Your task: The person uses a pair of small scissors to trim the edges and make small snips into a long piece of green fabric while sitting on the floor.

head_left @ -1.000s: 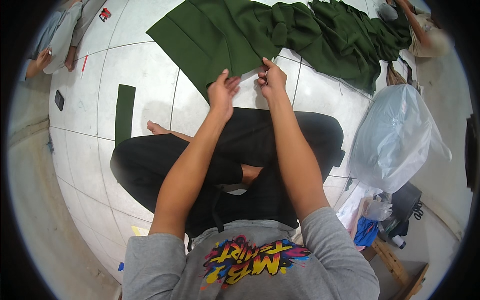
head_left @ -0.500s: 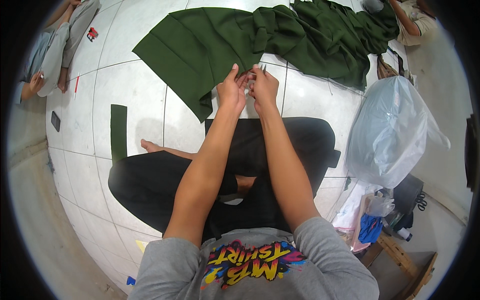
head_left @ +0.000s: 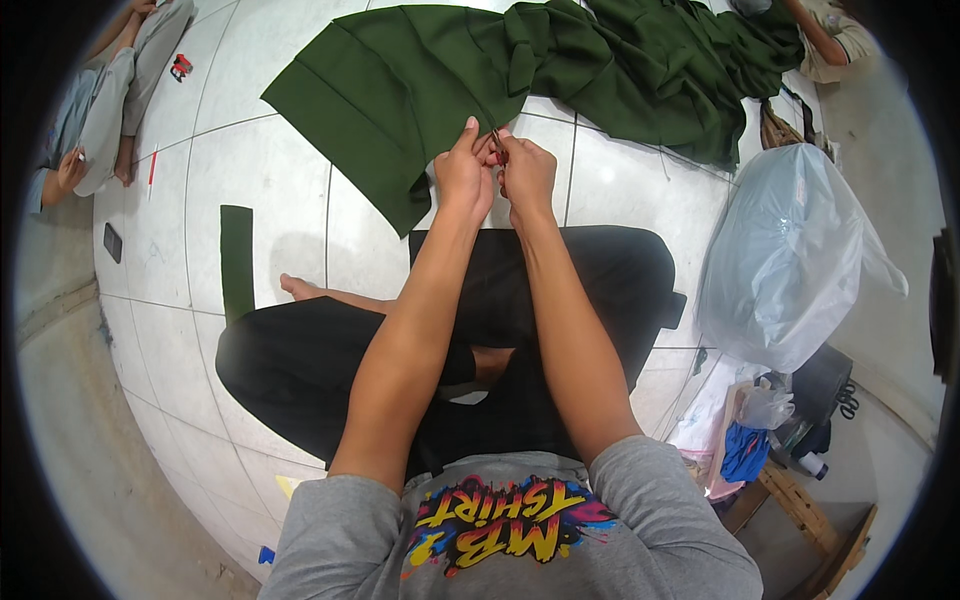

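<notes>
A large dark green fabric (head_left: pixel 350 110), with pleat-like lines on its left part and a rumpled bulk to the right, lies across the tiled floor. My left hand (head_left: pixel 462 176) is closed at its lower edge, thumb up, gripping the fabric. Close against it, my right hand (head_left: pixel 530 176) is wrapped round a small red-and-metal tool (head_left: pixel 500 155), apparently thread snips, with the tip at the fabric. A narrow green strip (head_left: pixel 236 262) lies by my left knee. My crossed legs in black trousers (head_left: pixel 290 370) are beneath my forearms.
Co-workers sit at upper left (head_left: pixel 140 80) and upper right (head_left: pixel 820 35). A red object (head_left: pixel 181 67), red stick (head_left: pixel 152 168) and phone (head_left: pixel 112 243) lie left. A translucent plastic bag (head_left: pixel 780 260), black scissors (head_left: pixel 848 398), blue cloth (head_left: pixel 745 450) and wooden frame (head_left: pixel 810 520) are right.
My hands have drawn together; the left one moved right and closed at the fabric's edge. The tool in my right hand shows more now. The view has shifted slightly.
</notes>
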{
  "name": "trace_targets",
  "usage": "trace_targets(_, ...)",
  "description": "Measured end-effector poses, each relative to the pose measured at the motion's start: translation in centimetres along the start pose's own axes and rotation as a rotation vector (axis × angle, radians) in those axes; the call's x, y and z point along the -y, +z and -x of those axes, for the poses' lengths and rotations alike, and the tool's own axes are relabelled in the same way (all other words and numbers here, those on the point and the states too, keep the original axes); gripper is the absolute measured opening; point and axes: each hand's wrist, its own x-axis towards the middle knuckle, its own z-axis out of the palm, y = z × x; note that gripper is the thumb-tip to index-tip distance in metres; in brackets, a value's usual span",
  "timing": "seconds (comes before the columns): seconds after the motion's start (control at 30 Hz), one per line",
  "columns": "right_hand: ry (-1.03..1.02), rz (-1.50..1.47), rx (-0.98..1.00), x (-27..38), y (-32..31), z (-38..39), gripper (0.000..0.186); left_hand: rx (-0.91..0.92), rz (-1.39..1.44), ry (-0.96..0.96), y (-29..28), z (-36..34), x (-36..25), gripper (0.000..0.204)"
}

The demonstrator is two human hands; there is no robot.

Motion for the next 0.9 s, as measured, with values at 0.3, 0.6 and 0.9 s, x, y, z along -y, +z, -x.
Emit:
trace_targets(0.3,-0.042,0.024,-0.042,-0.1,0.2,0.1,0.024,-0.02,0.043,-0.001,0.2,0.1,0.2,0.025)
trace_targets(0.6,-0.072,0.028,-0.059,-0.1,0.3,0.2,0.024,-0.003,0.057,-0.002,-0.4,-0.4,0.5,0.027)
trace_targets(0.9,-0.104,0.029,-0.106,0.4,0.7,-2.2,0.025,-0.069,-0.067,-0.049,0.5,0.7,-1.8,0.038)
